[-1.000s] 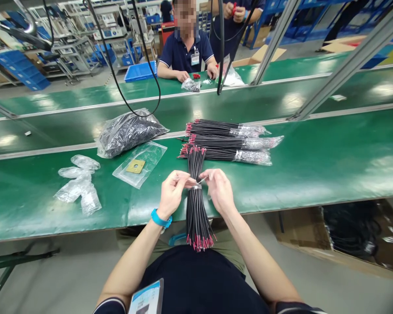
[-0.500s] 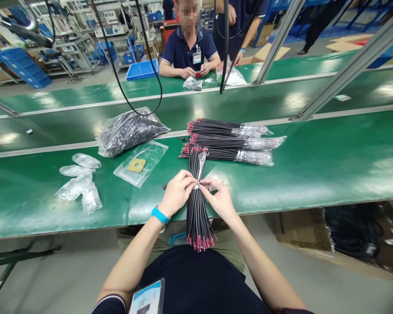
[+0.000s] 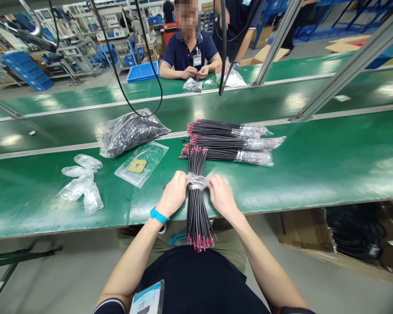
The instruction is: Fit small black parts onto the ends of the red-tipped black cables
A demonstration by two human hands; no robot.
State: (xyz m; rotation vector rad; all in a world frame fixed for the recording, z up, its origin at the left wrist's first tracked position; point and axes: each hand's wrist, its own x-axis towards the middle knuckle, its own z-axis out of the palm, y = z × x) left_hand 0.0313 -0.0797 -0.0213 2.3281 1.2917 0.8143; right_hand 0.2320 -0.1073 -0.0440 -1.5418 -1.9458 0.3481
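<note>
A bundle of black cables (image 3: 198, 213) with red ends lies across the green bench's near edge, its lower end sticking out past the edge. Around its middle is a strip of clear plastic wrap (image 3: 197, 181). My left hand (image 3: 176, 192) pinches the wrap's left end, close beside the cables. On the other side, my right hand (image 3: 221, 194) pinches its right end. The fingertips of both hands are partly hidden. Just beyond lie several more black cable bundles (image 3: 221, 141), their right ends sleeved in clear plastic.
Crumpled clear bags (image 3: 85, 181) lie at left on the green bench (image 3: 298, 174). A flat bag with a yellow square piece (image 3: 137, 166) and a full bag of dark parts (image 3: 131, 131) are nearby. Black cables (image 3: 223, 52) hang overhead. A co-worker (image 3: 188, 56) sits opposite.
My hands have moved apart from the bundle's middle to its two sides. The plastic wrap now stretches across the cables between them.
</note>
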